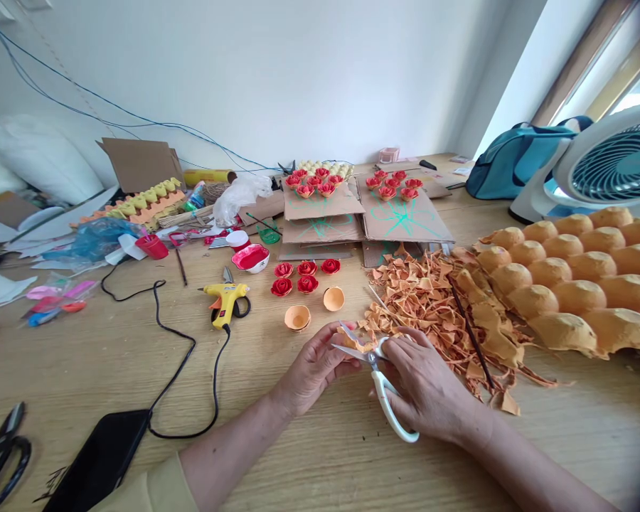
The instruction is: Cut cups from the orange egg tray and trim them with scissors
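My right hand is wrapped round the white handles of a pair of scissors, blades parted and pointing left. My left hand pinches a small orange piece of egg carton between the blades. Just right of both hands lies a heap of orange cardboard scraps. Two cut orange cups rest on the wooden table beyond my left hand, with several red paper roses behind them.
An orange egg tray fills the right side, with a fan and blue bag behind. A yellow glue gun with black cord, a paint bowl, cardboard sheets bearing roses, a black phone and black scissors lie left.
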A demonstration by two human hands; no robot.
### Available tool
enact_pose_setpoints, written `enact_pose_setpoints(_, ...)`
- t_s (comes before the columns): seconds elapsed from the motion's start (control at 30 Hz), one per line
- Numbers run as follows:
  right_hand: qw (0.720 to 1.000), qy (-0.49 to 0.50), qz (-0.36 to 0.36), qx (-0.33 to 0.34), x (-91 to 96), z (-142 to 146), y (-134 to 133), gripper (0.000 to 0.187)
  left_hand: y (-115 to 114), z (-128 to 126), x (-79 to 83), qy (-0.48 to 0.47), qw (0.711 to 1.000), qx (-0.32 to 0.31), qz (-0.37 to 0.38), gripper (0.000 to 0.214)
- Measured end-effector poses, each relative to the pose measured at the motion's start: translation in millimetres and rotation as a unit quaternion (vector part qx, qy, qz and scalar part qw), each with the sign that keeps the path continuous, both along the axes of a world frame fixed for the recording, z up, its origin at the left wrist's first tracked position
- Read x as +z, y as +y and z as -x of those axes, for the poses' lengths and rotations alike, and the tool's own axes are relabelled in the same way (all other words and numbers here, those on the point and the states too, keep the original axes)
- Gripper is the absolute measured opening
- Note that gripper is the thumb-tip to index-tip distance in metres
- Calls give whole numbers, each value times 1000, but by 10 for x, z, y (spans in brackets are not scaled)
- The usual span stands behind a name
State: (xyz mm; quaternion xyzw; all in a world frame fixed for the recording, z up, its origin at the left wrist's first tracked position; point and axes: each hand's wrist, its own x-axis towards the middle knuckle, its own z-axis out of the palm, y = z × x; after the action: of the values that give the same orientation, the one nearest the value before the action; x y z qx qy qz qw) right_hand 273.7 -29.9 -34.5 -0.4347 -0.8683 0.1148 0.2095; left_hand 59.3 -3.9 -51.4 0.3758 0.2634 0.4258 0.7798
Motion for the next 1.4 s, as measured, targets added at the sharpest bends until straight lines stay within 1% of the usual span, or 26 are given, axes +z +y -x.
enact_pose_setpoints(0.3,1000,9,10,24,-25,0,-1,24,12,12,-6,1,1000,-20,-7,40)
enact_pose_setpoints(0.43,999,9,19,30,-14,4,-23,21,6,21,-11,0,1000,-17,-12,36)
enact_pose_setpoints(0.57,999,15,29,41,-22,2,-30,23,-2,20,-8,-13,999,-16,-24,33)
enact_pose_setpoints(0.8,998,38,22,53,-39,-8,-24,26,-16,17,15,-10,999,5,-39,33)
enact_pose_setpoints(0.97,997,52,17,45,-53,-16,-16,27,18,39,35,6,998,42,-34,40)
enact_pose_setpoints(1.07,997,54,22,41,-65,-22,0,24,40,46,36,6,998,56,-31,41)
enact_pose_setpoints(1.23,998,54,30,2,-90,-55,43,21,49,32,36,4,998,63,-23,41)
enact_pose_setpoints(1.4,999,38,20,12,-101,-42,51,16,47,28,27,17,997,70,-10,43)
